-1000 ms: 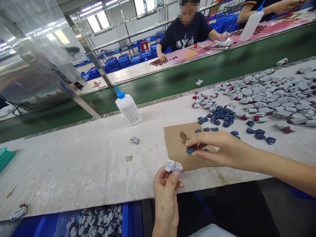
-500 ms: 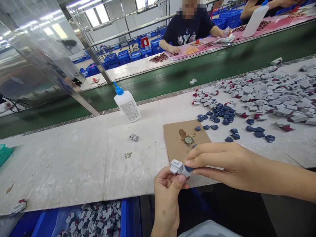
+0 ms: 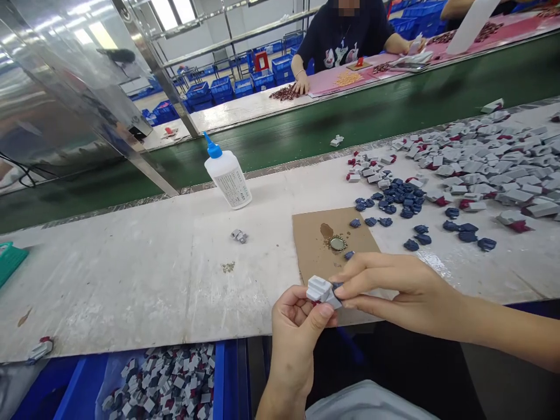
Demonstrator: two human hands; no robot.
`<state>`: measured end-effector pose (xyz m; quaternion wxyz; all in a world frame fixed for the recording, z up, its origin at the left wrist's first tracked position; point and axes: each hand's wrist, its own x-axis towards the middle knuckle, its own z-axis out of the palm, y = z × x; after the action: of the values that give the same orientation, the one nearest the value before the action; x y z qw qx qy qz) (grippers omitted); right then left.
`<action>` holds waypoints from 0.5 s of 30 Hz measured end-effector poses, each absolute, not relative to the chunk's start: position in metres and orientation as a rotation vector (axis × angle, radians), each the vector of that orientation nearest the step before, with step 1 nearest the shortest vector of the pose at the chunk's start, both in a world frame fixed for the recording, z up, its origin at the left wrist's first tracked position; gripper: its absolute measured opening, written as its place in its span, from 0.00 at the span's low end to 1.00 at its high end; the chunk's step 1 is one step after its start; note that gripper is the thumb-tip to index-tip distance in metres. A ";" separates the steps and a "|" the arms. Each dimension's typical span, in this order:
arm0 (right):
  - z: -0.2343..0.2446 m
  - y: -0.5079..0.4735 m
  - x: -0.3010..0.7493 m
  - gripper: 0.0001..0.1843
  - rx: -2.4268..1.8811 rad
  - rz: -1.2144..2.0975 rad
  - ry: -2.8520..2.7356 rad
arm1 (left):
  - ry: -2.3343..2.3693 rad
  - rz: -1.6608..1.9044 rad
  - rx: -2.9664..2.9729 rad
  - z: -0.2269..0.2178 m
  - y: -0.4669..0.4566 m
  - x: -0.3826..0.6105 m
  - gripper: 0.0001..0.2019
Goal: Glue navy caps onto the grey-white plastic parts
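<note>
My left hand pinches a light grey plastic piece with a bit of dark red beneath it. Closed from the right, my right hand holds a small dark blue piece against the grey one; the fingers hide most of it. Just beyond them lies a square of brown cardboard, bearing a small round dish with a beaded rim and a brown stain. Loose dark blue pieces are scattered to the right of the cardboard.
A heap of grey and dark red pieces covers the table's right side. A white bottle with blue nozzle stands behind. Below the front edge, a blue bin holds similar pieces. Beyond the green conveyor belt sits a co-worker.
Both hands keep the pieces pressed together, turned slightly and shifted a little up and right in view. The co-worker's hand across the belt has moved onto a dark red pile.
</note>
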<state>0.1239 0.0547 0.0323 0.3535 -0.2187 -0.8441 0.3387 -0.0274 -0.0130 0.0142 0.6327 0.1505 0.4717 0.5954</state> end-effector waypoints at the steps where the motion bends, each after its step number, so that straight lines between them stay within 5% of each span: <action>1: 0.033 0.056 0.124 0.12 -0.609 0.921 -2.148 | 1.077 1.372 0.333 0.015 -0.012 -0.027 0.13; 7: 0.040 0.062 0.124 0.10 -1.058 1.212 -1.834 | 1.131 1.457 0.278 0.015 -0.012 -0.023 0.14; 15: 0.047 0.059 0.121 0.09 -0.981 1.721 -1.808 | 1.215 1.481 0.419 0.016 -0.013 -0.019 0.12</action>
<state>0.1208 0.0592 0.0473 0.2277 -0.3562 -0.6565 0.6247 -0.0194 -0.0129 0.0160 0.5566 0.1777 0.5148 0.6274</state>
